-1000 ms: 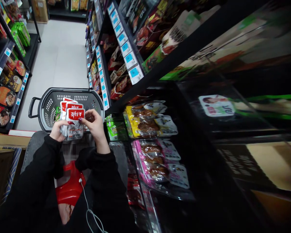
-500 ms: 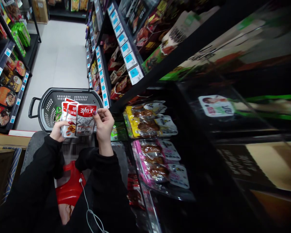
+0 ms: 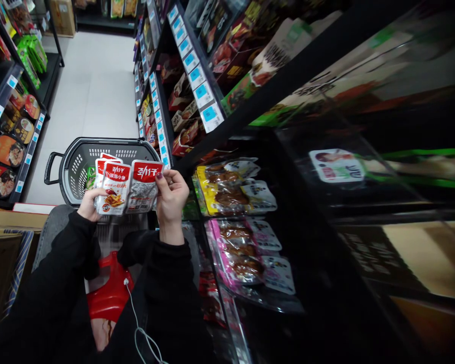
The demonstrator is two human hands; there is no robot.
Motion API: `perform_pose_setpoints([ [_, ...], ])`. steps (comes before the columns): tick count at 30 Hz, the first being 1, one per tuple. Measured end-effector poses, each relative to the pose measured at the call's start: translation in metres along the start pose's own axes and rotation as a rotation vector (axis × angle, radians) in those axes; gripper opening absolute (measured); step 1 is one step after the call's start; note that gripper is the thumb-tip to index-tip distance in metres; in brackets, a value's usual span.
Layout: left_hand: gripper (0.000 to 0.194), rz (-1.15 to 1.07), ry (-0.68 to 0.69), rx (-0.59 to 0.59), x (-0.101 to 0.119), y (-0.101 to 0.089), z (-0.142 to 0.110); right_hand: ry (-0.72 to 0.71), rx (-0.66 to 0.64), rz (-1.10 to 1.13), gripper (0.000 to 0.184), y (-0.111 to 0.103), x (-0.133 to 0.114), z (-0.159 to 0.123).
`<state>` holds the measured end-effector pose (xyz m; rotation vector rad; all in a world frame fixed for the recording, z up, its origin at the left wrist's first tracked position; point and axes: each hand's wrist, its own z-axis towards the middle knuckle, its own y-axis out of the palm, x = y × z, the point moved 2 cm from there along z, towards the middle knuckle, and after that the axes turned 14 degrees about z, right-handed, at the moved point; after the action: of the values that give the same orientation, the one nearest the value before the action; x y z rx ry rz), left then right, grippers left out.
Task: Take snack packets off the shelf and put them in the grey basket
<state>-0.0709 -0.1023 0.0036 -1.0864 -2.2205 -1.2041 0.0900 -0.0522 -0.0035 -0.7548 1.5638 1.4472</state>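
Note:
My left hand (image 3: 89, 203) pinches a small fan of red-and-white snack packets (image 3: 116, 187) by their left edge. The front one shows a picture of food. Between thumb and fingers, my right hand (image 3: 173, 202) grips the right edge of another snack packet (image 3: 142, 186), its printed back facing me. This packet leans outward at the right of the others, its left edge close against them. Both hands are held over the near side of a grey shopping basket (image 3: 74, 172), in which a green packet (image 3: 91, 178) shows.
Shelves with blue price tags (image 3: 201, 92) run along my right. Yellow packs (image 3: 222, 189) and pink packs (image 3: 242, 247) of brown food lie on the nearest one. Bowl-shaped packages (image 3: 8, 150) fill the left shelf. Below my arms is a red plastic object (image 3: 108, 293) and a white cable (image 3: 136, 328).
My right hand has moved a little to the right with its packet, uncovering more of the front packet in my left hand. The left hand stays in place.

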Motion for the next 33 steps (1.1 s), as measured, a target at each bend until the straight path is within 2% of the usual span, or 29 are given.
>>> perform_pose_setpoints([
  [21,0.051,0.011,0.022,0.002,-0.0005,-0.004,0.0026,-0.013,0.018,0.027,0.04,-0.0018,0.0011,0.0024],
  [27,0.052,0.002,0.045,0.002,0.0001,-0.0027,0.0028,-0.03,-0.004,-0.033,0.038,-0.0025,0.0014,0.0028],
  [33,0.05,0.033,0.054,-0.062,-0.0026,-0.0066,0.0052,-0.003,0.032,0.029,0.04,-0.0039,0.0039,0.0055],
])
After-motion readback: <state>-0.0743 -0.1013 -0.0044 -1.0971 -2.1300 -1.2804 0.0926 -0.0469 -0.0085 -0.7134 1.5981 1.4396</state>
